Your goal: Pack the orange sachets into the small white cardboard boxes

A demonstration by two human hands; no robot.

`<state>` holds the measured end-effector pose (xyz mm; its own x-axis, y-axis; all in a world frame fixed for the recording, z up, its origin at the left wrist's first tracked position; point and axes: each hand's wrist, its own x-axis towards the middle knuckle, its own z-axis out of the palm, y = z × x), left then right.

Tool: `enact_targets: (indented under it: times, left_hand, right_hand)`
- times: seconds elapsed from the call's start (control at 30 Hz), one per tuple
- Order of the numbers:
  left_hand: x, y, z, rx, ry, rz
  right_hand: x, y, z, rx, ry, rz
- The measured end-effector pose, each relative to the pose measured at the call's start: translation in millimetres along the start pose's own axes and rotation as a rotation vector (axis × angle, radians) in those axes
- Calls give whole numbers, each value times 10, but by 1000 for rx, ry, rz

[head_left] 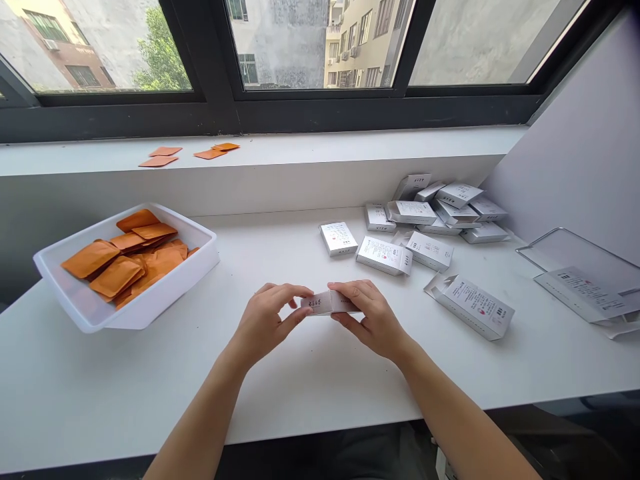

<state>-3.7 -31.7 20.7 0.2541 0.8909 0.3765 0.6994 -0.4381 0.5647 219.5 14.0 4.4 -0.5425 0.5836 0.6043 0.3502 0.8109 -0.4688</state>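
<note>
A small white box point(323, 303) with dark print is held just above the table, in the middle of the view. My left hand point(274, 312) pinches its left end between thumb and fingers. At the right end, my right hand point(367, 313) grips the same box, thumb below and fingers on top. Beyond my hands lie more white boxes, among them a small one point(339, 239) and one with an open flap point(384, 255). A larger box point(474, 307) with its left end open rests to the right of my right hand.
A white plastic bin point(205, 257) of orange packets point(120, 275) stands at the left. Several orange packets point(210, 154) lie on the windowsill point(310, 150). Boxes are piled point(457, 195) at the back right, near a wire stand point(563, 230) holding a flattened carton point(590, 293).
</note>
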Motion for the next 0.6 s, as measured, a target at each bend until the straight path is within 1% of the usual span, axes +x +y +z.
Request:
enact_targets:
  times: [0.17,0.23,0.4,0.53,0.6]
  left_hand:
    - [-20,-76,-22,66,-55,127]
    - [-24,-93,-32,73,-81,149]
    - [-31,-71,4,112,-116,150]
    - [-44,-23,83,175,-68,146]
    - [-53,-12,86,187,-62,135]
  right_hand:
    - [-7,14,13,1,-73,-9]
    - [-6,13,8,2,-94,3]
    - [1,12,-7,-2,-116,2]
    - [4,1,5,-30,-129,-37]
    - [6,-10,7,-31,-128,-46]
